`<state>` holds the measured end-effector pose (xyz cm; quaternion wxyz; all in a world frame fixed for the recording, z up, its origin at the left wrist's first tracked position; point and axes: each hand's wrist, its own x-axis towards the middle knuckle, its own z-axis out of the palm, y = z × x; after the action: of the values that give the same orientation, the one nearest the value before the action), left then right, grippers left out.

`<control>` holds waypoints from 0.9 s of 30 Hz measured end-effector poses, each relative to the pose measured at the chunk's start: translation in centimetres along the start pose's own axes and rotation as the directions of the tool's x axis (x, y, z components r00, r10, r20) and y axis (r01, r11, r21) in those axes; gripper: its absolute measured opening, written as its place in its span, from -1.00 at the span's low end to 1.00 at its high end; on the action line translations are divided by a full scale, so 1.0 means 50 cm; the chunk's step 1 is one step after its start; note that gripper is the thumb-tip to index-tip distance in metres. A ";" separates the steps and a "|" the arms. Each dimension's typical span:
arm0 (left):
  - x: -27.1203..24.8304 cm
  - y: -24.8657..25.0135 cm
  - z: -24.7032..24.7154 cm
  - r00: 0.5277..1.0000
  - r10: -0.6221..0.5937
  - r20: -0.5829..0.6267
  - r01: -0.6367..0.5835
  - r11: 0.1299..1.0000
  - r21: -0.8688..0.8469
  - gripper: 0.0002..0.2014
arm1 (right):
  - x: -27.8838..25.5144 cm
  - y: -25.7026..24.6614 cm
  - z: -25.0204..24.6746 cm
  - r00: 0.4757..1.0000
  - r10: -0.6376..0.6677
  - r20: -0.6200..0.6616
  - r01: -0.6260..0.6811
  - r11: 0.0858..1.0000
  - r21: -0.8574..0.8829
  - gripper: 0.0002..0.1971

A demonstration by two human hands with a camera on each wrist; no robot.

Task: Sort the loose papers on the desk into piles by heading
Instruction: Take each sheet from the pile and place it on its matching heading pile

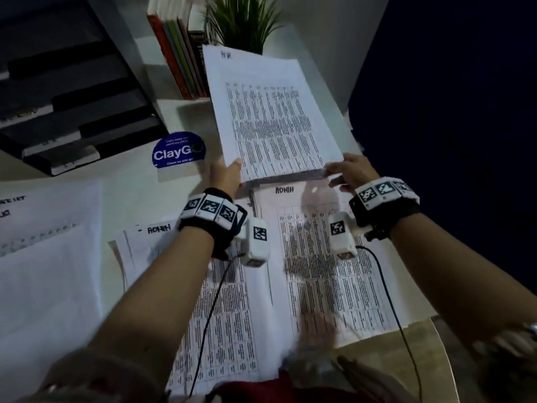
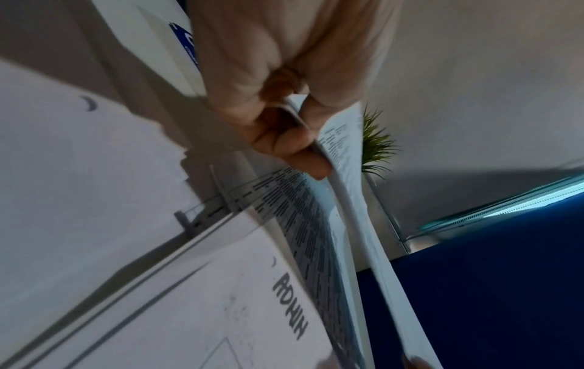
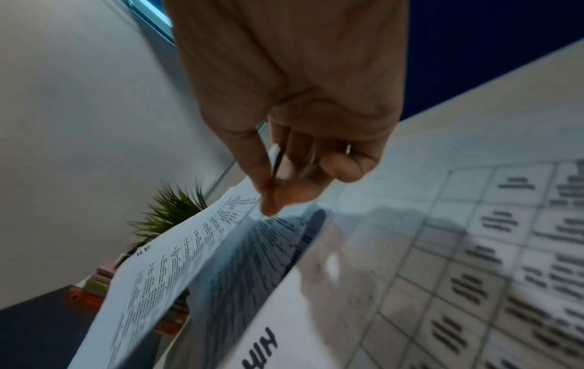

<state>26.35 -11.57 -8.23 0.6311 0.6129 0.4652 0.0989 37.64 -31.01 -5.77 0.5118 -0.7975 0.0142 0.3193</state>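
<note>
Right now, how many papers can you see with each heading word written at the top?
HR paper, held up by both hands, left and right: 1
ADMIN papers lying on the desk, one in the middle and one at the right: 2
Total: 3
The papers at the far left have headings too blurred to read.

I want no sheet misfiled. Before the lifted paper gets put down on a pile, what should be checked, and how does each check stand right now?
1. Left hand grips the HR sheet: ok.
2. Right hand pinches its other corner: ok.
3. Heading readable as HR: ok.
4. Sheets below, ADMIN sheet and second ADMIN sheet, differ in heading, so no drop here: ok.
5. An HR pile in view: cannot tell.
6. Single sheet held: cannot tell.
</note>
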 end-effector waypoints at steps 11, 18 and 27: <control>-0.040 -0.017 -0.080 0.985 0.149 -0.083 -0.126 0.963 0.236 -0.78 | 0.056 0.023 0.058 0.961 0.243 -0.132 -0.161 0.879 0.449 -0.79; -0.096 -0.057 -0.179 0.958 0.274 -0.082 -0.215 0.879 0.426 -0.83 | 0.056 0.021 0.043 0.963 0.141 -0.230 -0.107 0.982 0.155 -0.90; -0.153 -0.138 -0.327 0.919 0.241 -0.312 -0.046 0.851 0.523 -0.67 | -0.106 0.014 0.200 0.932 -0.325 -0.162 0.296 0.938 -0.182 -0.68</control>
<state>7.53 -7.33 -7.63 0.3410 0.7607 0.5359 0.1336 28.25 -24.68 -6.28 0.4888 -0.8535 -0.0885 0.1571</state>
